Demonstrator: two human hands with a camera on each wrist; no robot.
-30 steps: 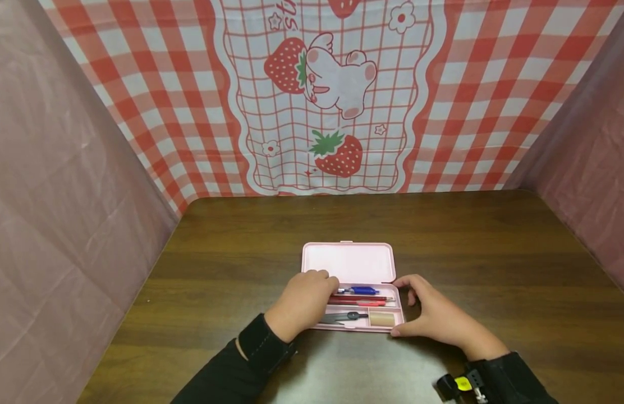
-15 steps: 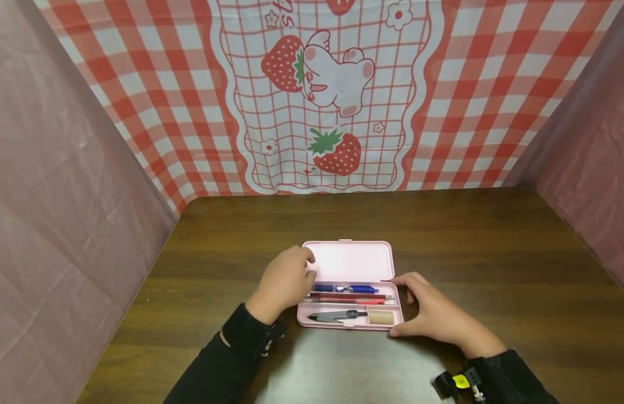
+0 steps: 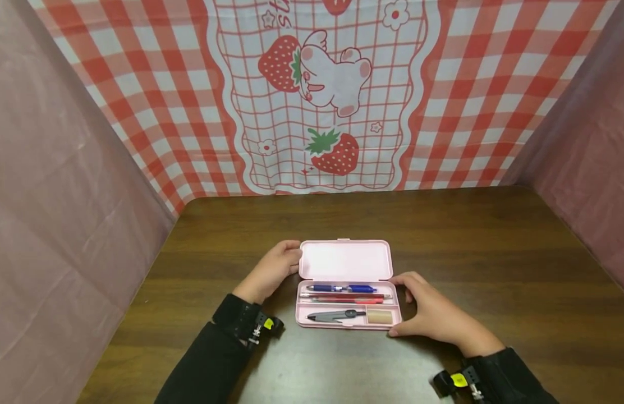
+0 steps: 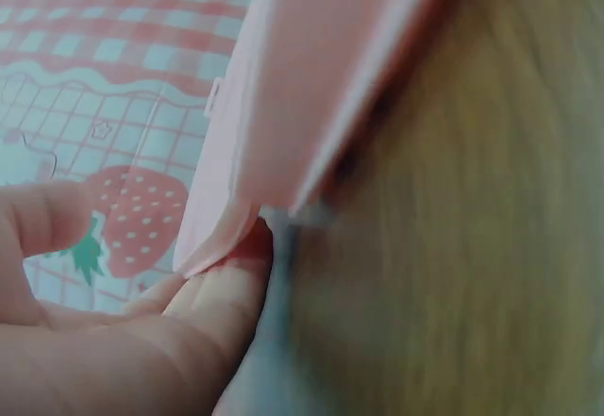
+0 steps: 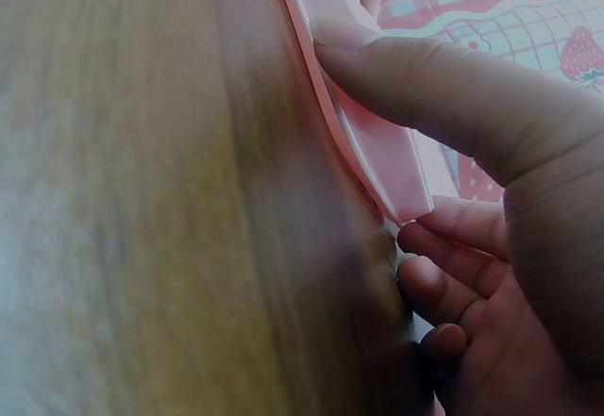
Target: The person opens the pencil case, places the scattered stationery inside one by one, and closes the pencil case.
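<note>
A pink pencil case (image 3: 304, 322) lies on the table with its lid (image 3: 344, 261) folded back, away from the body. Inside its rear compartment are a blue pen (image 3: 362, 289) and slim red writing tools (image 3: 375, 301). A grey drawing compass (image 3: 337, 316) and a tan block (image 3: 380, 317) fill the front compartments. My left hand (image 3: 269, 272) is at the lid's left edge; in the left wrist view its fingers (image 4: 226, 284) touch the lid's corner, the thumb apart. My right hand (image 3: 430, 314) grips the case's right end, thumb (image 5: 396, 72) at the front, fingers behind.
The brown wooden table (image 3: 468, 235) extends around the case on every side. A red-and-white checked strawberry cloth (image 3: 322, 101) hangs behind it. Pinkish curtains (image 3: 64, 224) close off both sides. Dark straps with small devices sit on both wrists.
My left hand has moved from over the case's left part, leftward and back, to the lid's left edge, uncovering the pen and compass. The right hand has kept its place on the case.
</note>
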